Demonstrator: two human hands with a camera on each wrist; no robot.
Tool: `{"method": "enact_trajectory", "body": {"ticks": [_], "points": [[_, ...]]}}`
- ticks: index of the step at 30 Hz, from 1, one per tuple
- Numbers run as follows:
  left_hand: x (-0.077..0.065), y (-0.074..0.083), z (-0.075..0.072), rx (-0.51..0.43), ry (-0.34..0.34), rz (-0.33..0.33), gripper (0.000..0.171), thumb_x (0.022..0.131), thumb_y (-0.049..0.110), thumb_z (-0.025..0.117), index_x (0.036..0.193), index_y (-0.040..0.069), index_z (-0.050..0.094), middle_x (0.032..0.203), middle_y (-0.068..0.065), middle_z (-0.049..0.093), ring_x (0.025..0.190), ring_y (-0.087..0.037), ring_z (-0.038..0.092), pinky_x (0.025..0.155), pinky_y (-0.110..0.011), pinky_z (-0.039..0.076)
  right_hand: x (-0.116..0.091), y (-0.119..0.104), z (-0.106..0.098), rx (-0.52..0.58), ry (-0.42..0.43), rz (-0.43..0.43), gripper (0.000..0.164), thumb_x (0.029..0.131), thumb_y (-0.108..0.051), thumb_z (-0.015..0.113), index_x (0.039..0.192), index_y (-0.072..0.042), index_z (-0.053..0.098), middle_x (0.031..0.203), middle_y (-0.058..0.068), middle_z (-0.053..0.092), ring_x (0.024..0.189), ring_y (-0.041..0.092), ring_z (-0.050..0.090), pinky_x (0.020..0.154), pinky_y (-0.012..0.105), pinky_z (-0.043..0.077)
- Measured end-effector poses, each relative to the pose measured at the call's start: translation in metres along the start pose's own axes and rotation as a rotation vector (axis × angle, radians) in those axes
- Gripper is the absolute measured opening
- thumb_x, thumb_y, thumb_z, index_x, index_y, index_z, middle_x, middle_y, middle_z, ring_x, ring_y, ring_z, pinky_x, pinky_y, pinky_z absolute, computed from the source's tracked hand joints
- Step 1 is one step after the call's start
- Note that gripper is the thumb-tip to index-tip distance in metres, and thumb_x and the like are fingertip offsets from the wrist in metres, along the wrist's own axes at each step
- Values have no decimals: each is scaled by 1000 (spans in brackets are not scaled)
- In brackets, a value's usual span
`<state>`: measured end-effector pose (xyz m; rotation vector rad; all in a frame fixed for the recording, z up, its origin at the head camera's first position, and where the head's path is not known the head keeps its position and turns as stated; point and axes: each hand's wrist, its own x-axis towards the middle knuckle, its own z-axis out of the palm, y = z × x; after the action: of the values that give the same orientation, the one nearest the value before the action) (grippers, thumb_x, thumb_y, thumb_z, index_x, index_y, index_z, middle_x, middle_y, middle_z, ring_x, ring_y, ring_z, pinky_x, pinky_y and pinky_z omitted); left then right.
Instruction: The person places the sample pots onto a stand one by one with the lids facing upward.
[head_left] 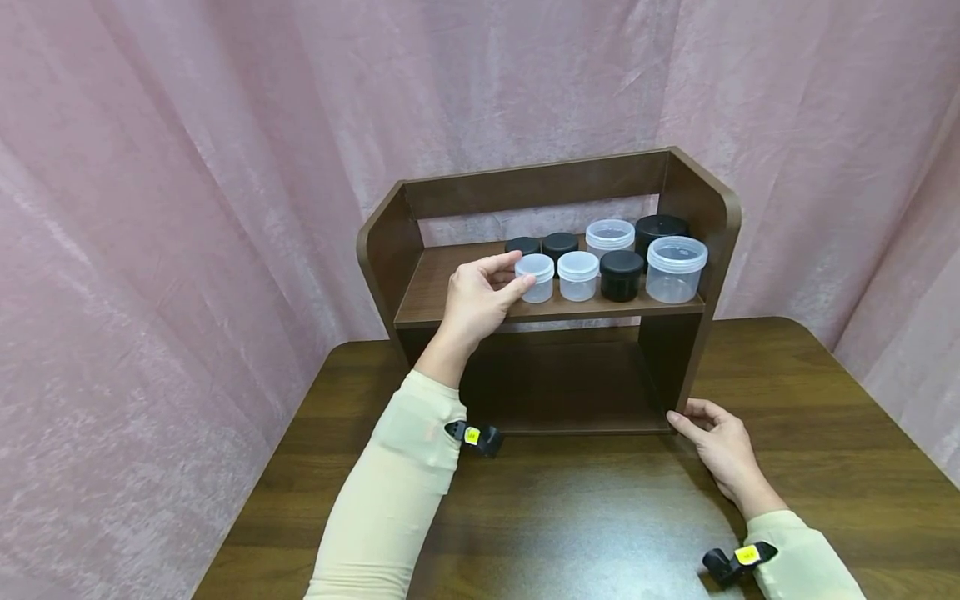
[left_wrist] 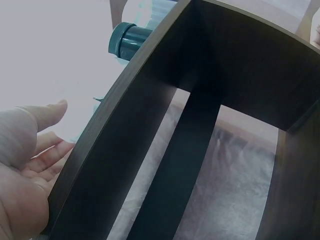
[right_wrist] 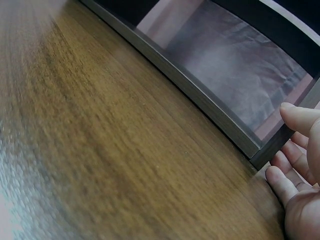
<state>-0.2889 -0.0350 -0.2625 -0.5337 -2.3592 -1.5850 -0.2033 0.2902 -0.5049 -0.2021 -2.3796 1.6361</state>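
Note:
My left hand point(head_left: 477, 302) holds a small clear jar point(head_left: 537, 287) with a white lid between thumb and fingers, at the left end of the front row on the upper board of a brown wooden shelf point(head_left: 532, 185). Glare washes this jar out in the left wrist view. To its right stand another small clear jar point(head_left: 578, 283), a black jar point(head_left: 621, 277) and a larger clear jar point(head_left: 673, 279). Low on the shelf's right side panel point(head_left: 678, 375), my right hand point(head_left: 722, 450) grips the front edge, thumb in front and fingers on the outer side.
Behind the front row are two small black jars point(head_left: 560, 242), a clear jar point(head_left: 609, 233) and a wide black jar point(head_left: 660, 225). The shelf stands on a brown wooden table point(head_left: 585, 508). Pink curtains point(head_left: 225, 208) hang behind it.

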Motion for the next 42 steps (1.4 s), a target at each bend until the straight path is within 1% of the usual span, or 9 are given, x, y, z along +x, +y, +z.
{"method": "enact_trajectory", "body": {"ticks": [6, 15, 23, 28, 33, 42], "points": [[-2, -1, -1, 0, 4, -14, 46, 82, 24, 78, 125, 11, 66, 99, -2, 72, 89, -9, 66, 70, -23, 53, -1, -3, 1, 11, -3, -3, 50, 89, -36, 69, 120, 2, 58, 103, -1, 60, 89, -1, 54, 70, 14, 46], [-2, -2, -1, -2, 9, 6, 45, 82, 22, 78, 124, 10, 66, 101, -2, 72, 90, -8, 67, 72, -24, 54, -3, -6, -1, 7, -5, -1, 49, 89, -36, 69, 120, 2, 58, 103, 2, 61, 88, 0, 54, 69, 15, 47], [-3, -1, -1, -6, 14, 16, 46, 81, 23, 79, 123, 9, 66, 102, -4, 72, 92, -10, 68, 77, -24, 55, -2, -6, -1, 10, -1, -8, 49, 89, -35, 69, 119, 2, 59, 103, 0, 59, 89, 1, 53, 70, 14, 46], [-3, -3, -2, -17, 57, 42, 40, 81, 21, 79, 117, 5, 69, 99, -5, 71, 88, -12, 67, 80, -24, 54, -2, -5, -1, 13, 1, -12, 49, 89, -35, 69, 119, 2, 58, 102, -2, 58, 89, 1, 53, 70, 13, 46], [-3, -4, -1, -20, 101, 60, 37, 81, 21, 80, 112, 5, 70, 97, -4, 71, 85, -12, 66, 78, -24, 53, -2, -5, -1, 17, 2, -9, 49, 89, -35, 69, 120, 2, 58, 103, -2, 59, 90, 1, 53, 71, 13, 46], [-5, -5, 1, -47, 172, 98, 33, 81, 19, 79, 109, 2, 71, 95, -6, 72, 82, -13, 66, 75, -24, 53, -1, -6, -1, 8, -6, 5, 51, 90, -37, 68, 121, 2, 58, 106, 4, 60, 90, -1, 53, 71, 13, 46]]}}
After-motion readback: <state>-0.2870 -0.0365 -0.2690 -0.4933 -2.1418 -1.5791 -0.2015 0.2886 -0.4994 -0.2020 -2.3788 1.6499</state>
